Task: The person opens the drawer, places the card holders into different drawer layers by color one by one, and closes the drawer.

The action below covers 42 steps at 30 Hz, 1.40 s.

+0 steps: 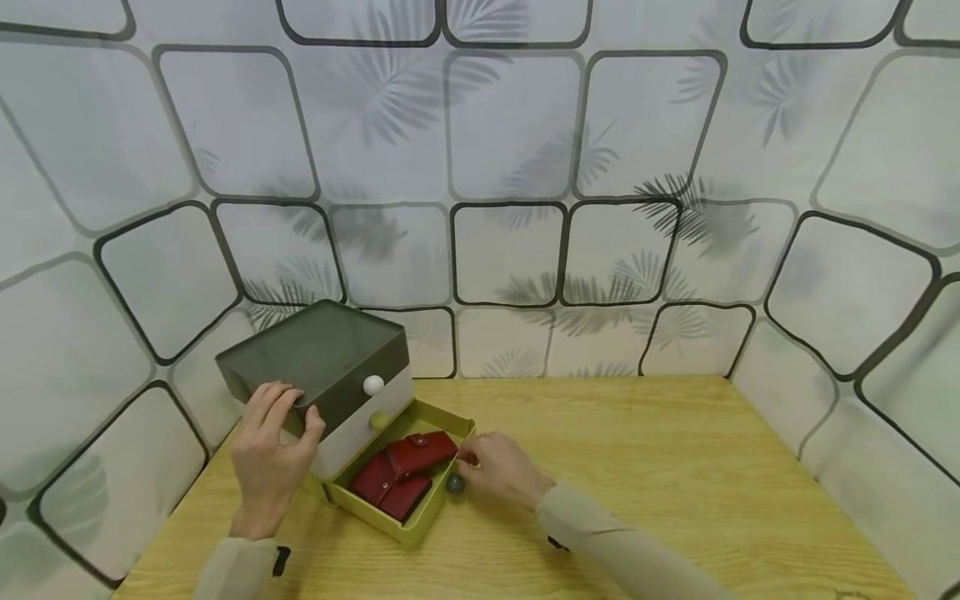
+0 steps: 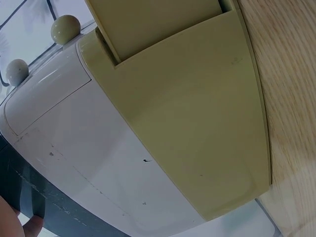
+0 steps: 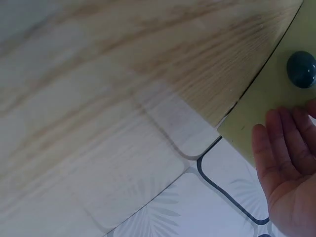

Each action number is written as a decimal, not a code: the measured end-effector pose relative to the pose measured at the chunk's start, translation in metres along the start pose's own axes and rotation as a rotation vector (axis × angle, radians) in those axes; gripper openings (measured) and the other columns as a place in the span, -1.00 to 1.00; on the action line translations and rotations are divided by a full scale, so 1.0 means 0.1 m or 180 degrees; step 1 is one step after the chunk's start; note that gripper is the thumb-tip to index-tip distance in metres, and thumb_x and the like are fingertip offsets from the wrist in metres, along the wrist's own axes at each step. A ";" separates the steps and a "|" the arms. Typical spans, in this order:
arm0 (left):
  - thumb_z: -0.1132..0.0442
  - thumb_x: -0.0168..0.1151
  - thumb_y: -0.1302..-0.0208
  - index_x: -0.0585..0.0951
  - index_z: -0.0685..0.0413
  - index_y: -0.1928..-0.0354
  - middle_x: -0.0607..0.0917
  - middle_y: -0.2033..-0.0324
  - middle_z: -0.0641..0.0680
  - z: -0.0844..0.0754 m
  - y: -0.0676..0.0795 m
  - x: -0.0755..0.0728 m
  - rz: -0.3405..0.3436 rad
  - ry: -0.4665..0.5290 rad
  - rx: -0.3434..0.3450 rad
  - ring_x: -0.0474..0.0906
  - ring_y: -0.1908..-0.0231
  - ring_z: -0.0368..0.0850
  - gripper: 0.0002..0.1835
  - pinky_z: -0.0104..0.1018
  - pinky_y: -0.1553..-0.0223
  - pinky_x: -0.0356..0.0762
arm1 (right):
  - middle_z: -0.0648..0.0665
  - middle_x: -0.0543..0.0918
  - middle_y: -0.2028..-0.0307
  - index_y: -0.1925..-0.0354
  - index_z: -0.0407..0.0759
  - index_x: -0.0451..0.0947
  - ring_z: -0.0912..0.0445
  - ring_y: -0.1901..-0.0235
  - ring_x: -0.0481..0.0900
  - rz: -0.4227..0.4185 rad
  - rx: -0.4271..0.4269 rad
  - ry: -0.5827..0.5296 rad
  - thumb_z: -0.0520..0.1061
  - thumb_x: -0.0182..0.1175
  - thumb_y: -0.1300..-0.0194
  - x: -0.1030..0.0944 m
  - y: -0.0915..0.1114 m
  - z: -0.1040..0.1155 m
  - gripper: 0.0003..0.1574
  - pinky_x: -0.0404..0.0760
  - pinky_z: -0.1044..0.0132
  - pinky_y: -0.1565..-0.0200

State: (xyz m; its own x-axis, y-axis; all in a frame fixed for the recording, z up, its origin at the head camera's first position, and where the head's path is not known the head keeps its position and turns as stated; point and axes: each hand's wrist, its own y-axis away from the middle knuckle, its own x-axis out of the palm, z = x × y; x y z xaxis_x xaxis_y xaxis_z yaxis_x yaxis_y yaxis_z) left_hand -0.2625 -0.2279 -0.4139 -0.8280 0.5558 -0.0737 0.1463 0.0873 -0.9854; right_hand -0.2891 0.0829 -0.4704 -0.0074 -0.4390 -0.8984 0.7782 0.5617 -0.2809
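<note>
A small drawer box has a dark green top section, a white middle and an olive-yellow bottom. My left hand holds its front left top corner, fingers over the edge and thumb on the front face. The yellow bottom drawer is pulled out. Inside lie red wallets with snap straps, overlapping each other. My right hand touches the drawer's front panel beside its dark round knob. In the right wrist view the fingers look nearly straight against that panel; the thumb is mostly out of frame.
A white knob and a yellow knob stick out from the upper drawers. The box stands on a light wooden table, near its left back. Patterned panels enclose the table at the back and sides.
</note>
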 end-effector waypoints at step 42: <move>0.11 0.13 -0.15 0.69 0.32 0.29 0.70 0.23 0.31 0.01 0.01 0.02 0.0003 -0.0014 -0.0032 0.59 0.12 0.26 -0.64 -0.58 -0.22 0.35 | 0.21 0.66 0.51 0.39 -0.01 0.71 0.42 0.54 0.47 0.0310 0.0154 -0.0567 -0.02 0.43 -0.06 0.21 -0.42 0.39 -0.87 0.47 0.61 0.43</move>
State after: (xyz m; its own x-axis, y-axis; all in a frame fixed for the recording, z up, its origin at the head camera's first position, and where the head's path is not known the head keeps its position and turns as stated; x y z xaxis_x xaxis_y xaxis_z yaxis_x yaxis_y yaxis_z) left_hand -0.2649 -0.2277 -0.4156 -0.8303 0.5523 -0.0753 0.1525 0.0952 -0.9837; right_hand -0.2978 0.0224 -0.4645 0.1773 -0.5038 -0.8454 0.7991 0.5751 -0.1751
